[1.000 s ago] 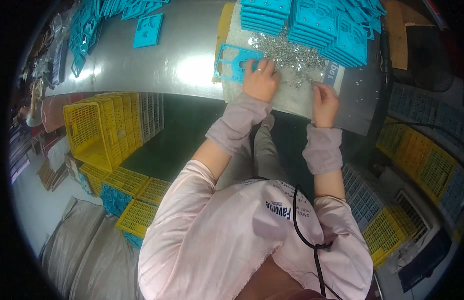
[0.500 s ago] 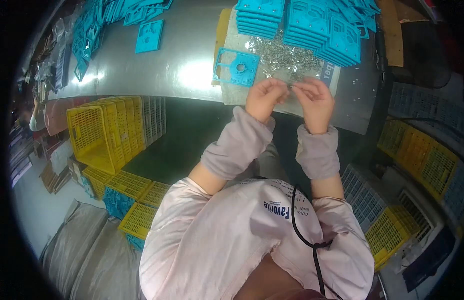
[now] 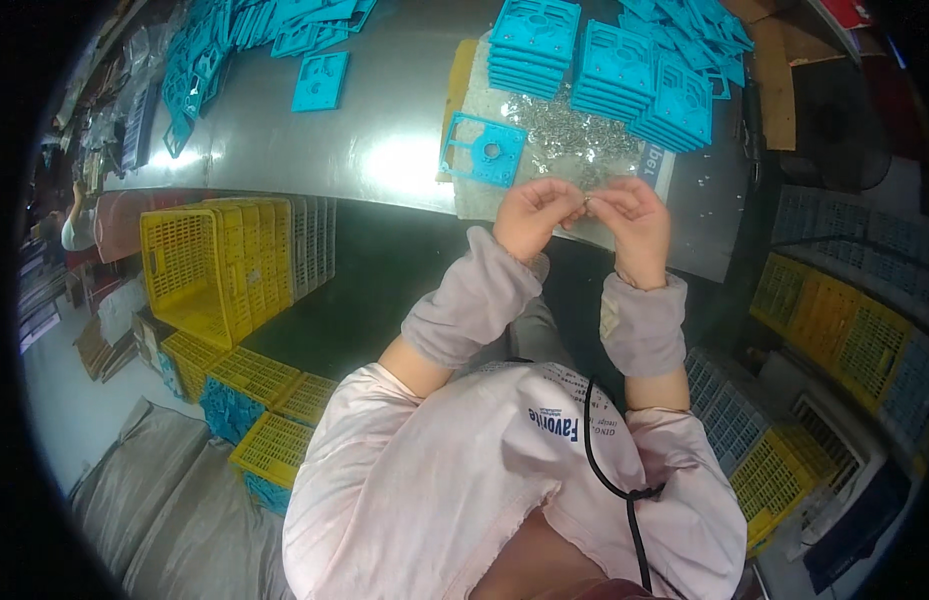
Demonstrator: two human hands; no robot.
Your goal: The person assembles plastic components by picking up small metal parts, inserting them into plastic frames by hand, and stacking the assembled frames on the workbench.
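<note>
- Plate [image 3: 481, 166]: lay flat on the mat [image 3: 475, 204], just beyond the left hand [image 3: 529, 215], touched by neither hand.
- Handling, judged: light, stiff, perhaps brittle at its thin bars; best held by the outer edges of the solid side.
- Look: bright blue, squarish, round hole in the solid part, open frame at left.
- Right hand [image 3: 632, 225]: narrow fingertip pinch, apparently on a metal bit [image 3: 587, 199], likely hard and slippery.
- Left hand: fingers bunched close beside it; could not tell whether they held anything.
- Bit heap [image 3: 574, 132]: shiny, before the blue stacks [image 3: 612, 70].
</note>
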